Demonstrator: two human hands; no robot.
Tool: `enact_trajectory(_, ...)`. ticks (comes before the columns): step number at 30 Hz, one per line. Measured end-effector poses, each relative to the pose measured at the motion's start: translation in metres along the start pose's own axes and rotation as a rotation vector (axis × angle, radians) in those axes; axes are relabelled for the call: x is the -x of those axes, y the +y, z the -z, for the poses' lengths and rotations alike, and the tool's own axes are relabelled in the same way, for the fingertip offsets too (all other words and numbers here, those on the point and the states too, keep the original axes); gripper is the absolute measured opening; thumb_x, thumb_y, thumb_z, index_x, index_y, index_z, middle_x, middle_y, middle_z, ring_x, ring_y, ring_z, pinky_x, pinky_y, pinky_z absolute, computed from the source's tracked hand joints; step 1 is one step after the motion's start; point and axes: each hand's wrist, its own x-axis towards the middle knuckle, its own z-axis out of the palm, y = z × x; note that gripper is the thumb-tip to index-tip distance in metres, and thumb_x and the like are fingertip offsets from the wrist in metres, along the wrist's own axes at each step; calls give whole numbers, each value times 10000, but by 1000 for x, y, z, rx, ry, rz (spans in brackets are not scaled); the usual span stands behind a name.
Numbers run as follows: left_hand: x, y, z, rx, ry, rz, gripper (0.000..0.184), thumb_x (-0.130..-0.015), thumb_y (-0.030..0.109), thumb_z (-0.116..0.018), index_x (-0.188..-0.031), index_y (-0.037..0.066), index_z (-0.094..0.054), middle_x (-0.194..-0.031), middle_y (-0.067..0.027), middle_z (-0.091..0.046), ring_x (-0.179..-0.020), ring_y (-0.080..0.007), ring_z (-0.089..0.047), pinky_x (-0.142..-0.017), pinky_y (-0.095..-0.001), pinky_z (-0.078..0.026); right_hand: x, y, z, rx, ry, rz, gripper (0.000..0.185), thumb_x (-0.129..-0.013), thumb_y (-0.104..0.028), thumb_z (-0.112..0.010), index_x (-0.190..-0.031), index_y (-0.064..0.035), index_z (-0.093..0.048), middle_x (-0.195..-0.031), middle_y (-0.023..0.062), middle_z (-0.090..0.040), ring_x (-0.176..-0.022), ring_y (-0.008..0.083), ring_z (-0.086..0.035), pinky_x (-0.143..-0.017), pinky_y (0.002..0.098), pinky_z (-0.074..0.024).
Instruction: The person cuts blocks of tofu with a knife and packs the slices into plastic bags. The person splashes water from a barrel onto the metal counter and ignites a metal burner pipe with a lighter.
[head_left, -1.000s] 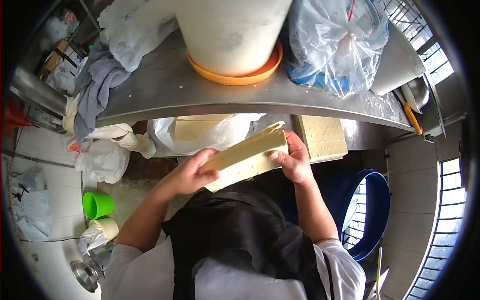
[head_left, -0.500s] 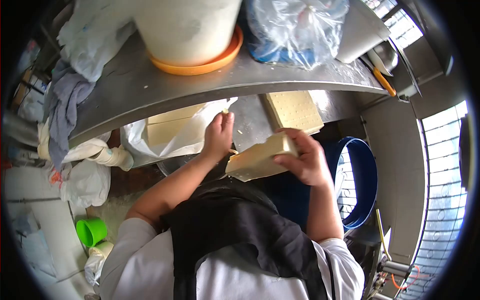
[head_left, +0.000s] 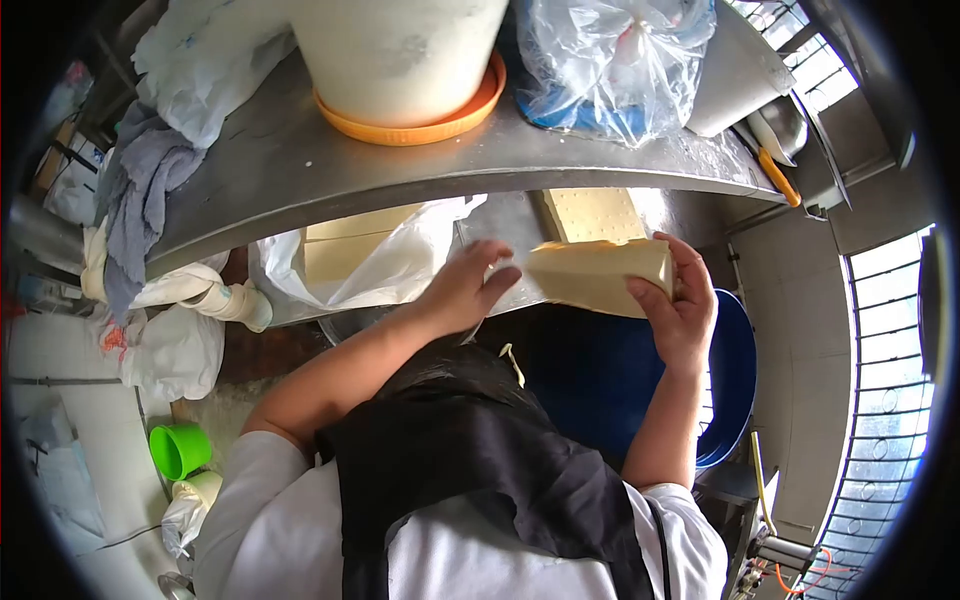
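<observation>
My right hand (head_left: 685, 305) grips the far end of a pale yellow cheese block (head_left: 600, 278), thumb on the near face and fingers behind. The block is held up in the air, roughly level, and its top edge looks rough. Just left of it is my left hand (head_left: 475, 285), thumb and fingers apart, not touching the block. A thin curled pale strip (head_left: 512, 365) shows below, over the black apron. Beyond the block, a dimpled pale slab (head_left: 592, 215) lies on the metal table. Further left, more pale blocks (head_left: 345, 262) sit in an open white plastic bag (head_left: 425, 255).
A metal shelf (head_left: 440, 172) crosses above the table, carrying a white bucket in an orange dish (head_left: 415, 130) and a clear plastic bag (head_left: 615, 70). An orange-handled tool (head_left: 778, 178) is at its right end. A blue barrel (head_left: 735, 400) stands below right, a green bucket (head_left: 180, 450) lower left.
My right hand has carried the block right and levelled it. My left hand has come down and nearer, its fingers parting. The pale strip now shows over the apron.
</observation>
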Motion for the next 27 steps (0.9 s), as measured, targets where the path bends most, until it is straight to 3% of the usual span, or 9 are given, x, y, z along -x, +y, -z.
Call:
enact_trajectory(4,-31,48,50,200,-46,-142,243,-1086,271,-624,-1174,45,-625,-1039,-164,-680,-913,-281,-659,-790,-375,-540,-11,8,-28,-421,-251,-59,745,-812,-258,-945,-1399,37,-593,-1184,97,-733,-1094,167,-687,-973,307,-535)
enact_trajectory(7,-25,63,56,269,-218,-44,338,-1081,294,-631,-889,26,-555,-793,-224,-620,-777,-450,-638,-679,-459,-493,-18,5,-40,-500,-358,-52,752,-806,-303,-945,-1387,31,-605,-1170,79,-731,-1081,157,-672,-965,296,-517)
enact_trajectory(12,-7,66,48,268,-167,-10,319,-1085,272,-623,-896,17,-590,-776,-218,-646,-750,-442,-661,-655,-453,-505,-19,-3,-36,-474,-430,-49,735,-810,-299,-944,-1380,29,-615,-1171,72,-721,-1073,146,-660,-951,291,-512)
enact_trajectory(14,-9,60,42,288,-47,-36,242,-1100,209,-587,-951,23,-628,-740,-154,-635,-641,-318,-602,-634,-397,-498,-16,-10,-36,-463,-424,-94,730,-812,-296,-942,-1379,29,-618,-1159,65,-715,-1069,146,-652,-945,294,-511)
enact_trajectory(20,-3,-8,17,161,18,351,488,-1106,431,-547,-896,-6,-599,-695,-138,-563,-640,-229,-465,-646,-396,-459,-3,-7,-26,-238,-431,-21,648,-822,-289,-937,-1343,-13,-665,-1132,39,-724,-1049,113,-642,-932,280,-509)
enact_trajectory(22,12,-30,11,60,-205,445,522,-1113,459,-530,-888,-8,-592,-674,-120,-552,-636,-220,-505,-645,-385,-470,2,-8,-15,-207,-336,9,649,-821,-274,-938,-1344,-7,-662,-1113,47,-737,-1042,116,-654,-923,281,-520)
enact_trajectory(24,28,-35,-4,153,-424,261,561,-1115,514,-504,-906,0,-586,-681,-115,-570,-663,-240,-564,-678,-374,-495,1,-9,-5,-207,-310,17,633,-814,-243,-941,-1334,-5,-669,-1091,46,-747,-1024,111,-661,-916,280,-526)
enact_trajectory(25,18,-3,9,183,-583,444,557,-1119,538,-476,-964,16,-592,-782,-134,-626,-746,-283,-621,-744,-374,-516,1,-12,0,-216,-340,-13,623,-811,-227,-941,-1327,-4,-673,-1077,43,-748,-1012,111,-664,-910,282,-528)
enact_trajectory(27,6,14,3,237,-421,248,523,-1118,523,-488,-993,26,-594,-837,-136,-641,-782,-287,-633,-762,-379,-518,2,-12,6,-213,-398,-63,606,-797,-196,-944,-1309,-3,-683,-1048,34,-749,-976,112,-670,-884,290,-536)
